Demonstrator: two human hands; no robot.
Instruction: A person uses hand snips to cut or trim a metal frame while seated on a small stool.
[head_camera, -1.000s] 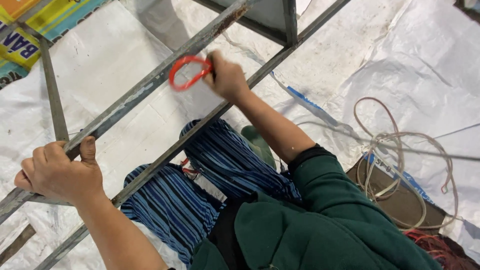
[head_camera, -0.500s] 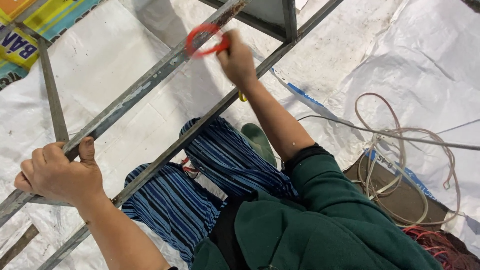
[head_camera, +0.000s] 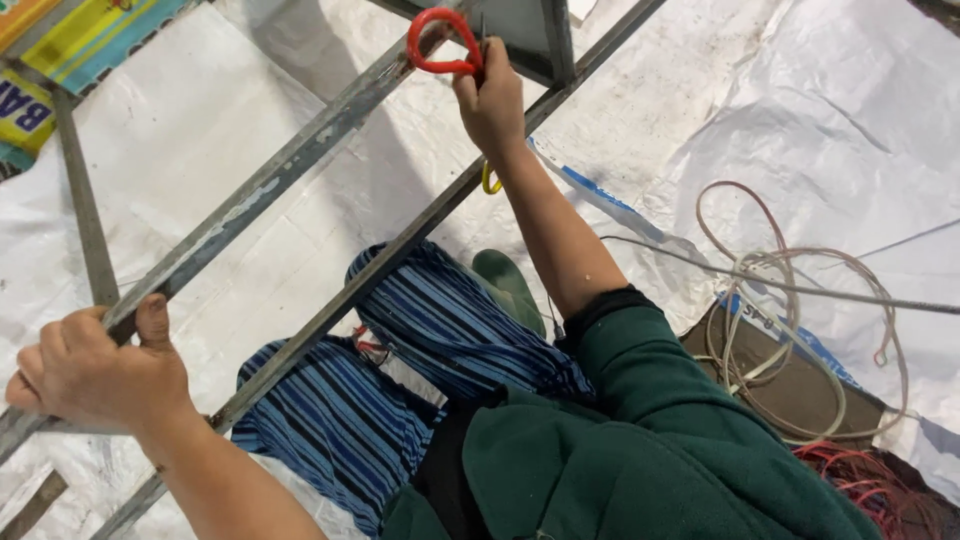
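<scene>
Red-handled tool (head_camera: 443, 42) at top centre of frame, its loop handle against the upper metal frame bar (head_camera: 300, 160); right hand (head_camera: 490, 100) grip closed around it. Left hand (head_camera: 95, 370) at lower left, grip wrapped on the same bar. Second bar (head_camera: 400, 250) runs parallel below. White plastic sheet (head_camera: 800, 120) covers the floor; coiled cables (head_camera: 800, 330) at right.

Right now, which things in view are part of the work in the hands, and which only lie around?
In use:
left hand gripping the metal frame
right hand holding the red-handled tool

Lying about:
coiled cables
white sheet
green boot
</scene>
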